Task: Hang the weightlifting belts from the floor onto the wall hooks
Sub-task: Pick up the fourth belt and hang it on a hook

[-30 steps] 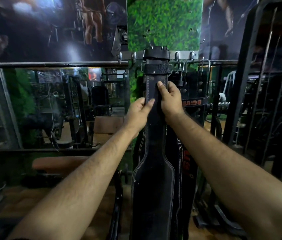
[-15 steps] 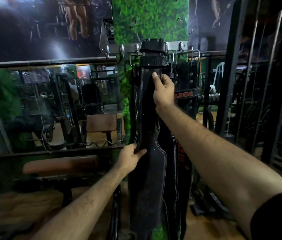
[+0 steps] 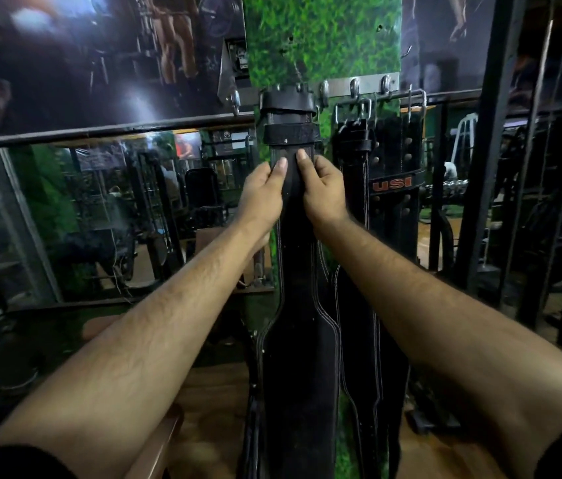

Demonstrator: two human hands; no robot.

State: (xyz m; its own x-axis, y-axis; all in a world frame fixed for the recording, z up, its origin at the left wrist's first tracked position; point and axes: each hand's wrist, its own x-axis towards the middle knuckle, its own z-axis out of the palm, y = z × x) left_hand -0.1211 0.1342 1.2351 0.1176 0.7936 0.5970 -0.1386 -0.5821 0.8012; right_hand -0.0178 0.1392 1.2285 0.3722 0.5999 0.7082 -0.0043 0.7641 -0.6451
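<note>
A black leather weightlifting belt [image 3: 298, 357] with white stitching hangs straight down from the metal hook rail [image 3: 341, 87] on the green grass-patterned pillar. My left hand [image 3: 264, 195] grips the belt's narrow upper strap from the left, thumb on its front. From the right, my right hand [image 3: 322, 191] grips the same strap at the same height, just below the buckle loops. A second black belt [image 3: 395, 181] with red "USI" lettering hangs to the right on the same rail.
Several free hooks [image 3: 353, 86] show on the rail's right part. A wall mirror [image 3: 100, 216] with a dark frame lies to the left. Black steel rack bars [image 3: 490, 167] stand close on the right. A padded bench [image 3: 155, 444] sits low left on the wooden floor.
My left hand has risen from the belt's wide lower part to the narrow strap beside my right hand. The right hand stayed on the upper strap.
</note>
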